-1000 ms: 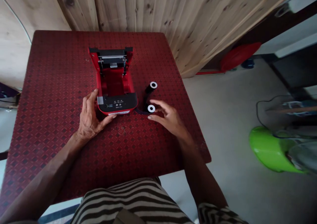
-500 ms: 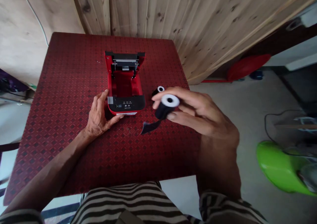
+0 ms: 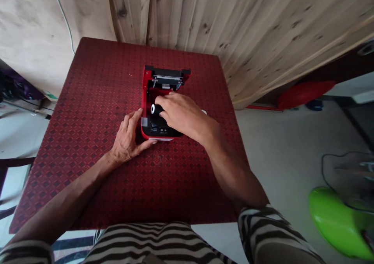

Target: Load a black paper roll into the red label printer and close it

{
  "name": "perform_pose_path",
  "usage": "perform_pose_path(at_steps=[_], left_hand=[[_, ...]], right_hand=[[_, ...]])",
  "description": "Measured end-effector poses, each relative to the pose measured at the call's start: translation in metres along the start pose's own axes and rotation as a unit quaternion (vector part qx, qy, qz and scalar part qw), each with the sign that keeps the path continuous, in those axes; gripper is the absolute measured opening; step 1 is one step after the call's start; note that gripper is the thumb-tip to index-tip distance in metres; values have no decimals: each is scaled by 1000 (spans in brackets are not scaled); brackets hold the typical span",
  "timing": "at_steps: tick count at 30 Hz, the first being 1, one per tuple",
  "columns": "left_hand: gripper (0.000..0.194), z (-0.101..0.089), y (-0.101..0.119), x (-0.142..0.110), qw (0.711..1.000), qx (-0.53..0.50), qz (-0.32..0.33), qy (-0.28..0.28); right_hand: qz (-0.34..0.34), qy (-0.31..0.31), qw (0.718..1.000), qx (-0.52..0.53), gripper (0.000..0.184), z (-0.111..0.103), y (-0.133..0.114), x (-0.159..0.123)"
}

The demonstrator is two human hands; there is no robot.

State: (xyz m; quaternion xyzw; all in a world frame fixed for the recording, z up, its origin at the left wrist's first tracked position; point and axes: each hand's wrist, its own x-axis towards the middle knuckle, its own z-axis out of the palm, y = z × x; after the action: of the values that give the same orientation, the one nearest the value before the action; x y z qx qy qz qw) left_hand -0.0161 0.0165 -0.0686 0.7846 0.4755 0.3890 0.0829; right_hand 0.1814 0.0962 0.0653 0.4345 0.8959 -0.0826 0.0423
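A red and black printer (image 3: 148,88) with its lid swung open stands on a red patterned table (image 3: 96,92). My right hand (image 3: 182,116) reaches over its open bay, fingers closed around a black roll (image 3: 156,110) with a white core, held inside the bay. My left hand (image 3: 128,137) rests against the printer's front left corner, thumb along its front edge and fingers on its side. A second roll's white end (image 3: 203,112) peeks out just right of my right hand.
A wooden plank wall (image 3: 233,26) rises behind the table. A green rounded object (image 3: 336,221) and cables lie on the floor at the right, with a red object (image 3: 304,92) by the wall. Striped clothing (image 3: 152,242) shows at the bottom.
My right hand picked up one black roll from the table beside the printer, lifted it, then carried it left into the printer's open bay. The left hand stayed on the printer.
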Motion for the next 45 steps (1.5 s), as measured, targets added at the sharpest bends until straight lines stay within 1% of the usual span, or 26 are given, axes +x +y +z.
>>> perform_pose_path(at_steps=[3, 5, 10, 12, 14, 15, 17, 18, 21, 25, 30, 32, 36, 40, 43, 45], left_hand=[[100, 0, 1, 0, 1000, -3, -2, -6], [99, 0, 2, 0, 1000, -3, -2, -8], [98, -5, 3, 1, 1000, -19, -16, -18], [97, -11, 6, 3, 999, -35, -12, -10], [86, -19, 11, 8, 1000, -24, -2, 7], [76, -23, 14, 12, 1000, -2, 6, 11], [58, -30, 20, 20, 998, 55, 30, 2], [53, -32, 23, 24, 996, 77, 44, -8], [47, -35, 30, 36, 992, 94, 78, -31], [36, -38, 34, 44, 991, 89, 87, -40], [35, -43, 30, 51, 992, 59, 86, -64], [37, -44, 26, 56, 992, 58, 76, -81], [41, -44, 20, 62, 992, 49, 64, -102], [40, -43, 21, 60, 992, 42, 59, -100], [39, -43, 22, 59, 993, 42, 55, -98], [39, -42, 21, 58, 993, 39, 51, -100]], right_hand=[[2, -10, 1000, 0, 28, 2, 1, 7], [-2, -6, 1000, 2, 27, 3, 2, 7], [-31, 46, 998, -15, 26, 11, 2, 3], [-31, 48, 998, -10, 23, 14, 3, 3], [-28, 36, 999, 0, 23, 15, 5, 3], [-28, 28, 999, 3, 24, 15, 6, 4], [-29, 11, 999, 10, 27, 14, 8, 5], [-29, 4, 999, 18, 28, 14, 9, 6], [-23, -10, 999, 48, 27, 11, 12, 7], [-19, -37, 998, 54, 25, 5, 13, 10], [2, -75, 996, 42, 27, -3, 10, 17], [3, -79, 996, 42, 28, -4, 10, 19], [2, -52, 997, 60, 31, 3, 11, 23], [-9, -43, 996, 72, 31, 10, 15, 20], [-30, 15, 994, 101, 30, 7, 17, 7], [-60, 41, 988, 134, 25, 4, 17, -7]])
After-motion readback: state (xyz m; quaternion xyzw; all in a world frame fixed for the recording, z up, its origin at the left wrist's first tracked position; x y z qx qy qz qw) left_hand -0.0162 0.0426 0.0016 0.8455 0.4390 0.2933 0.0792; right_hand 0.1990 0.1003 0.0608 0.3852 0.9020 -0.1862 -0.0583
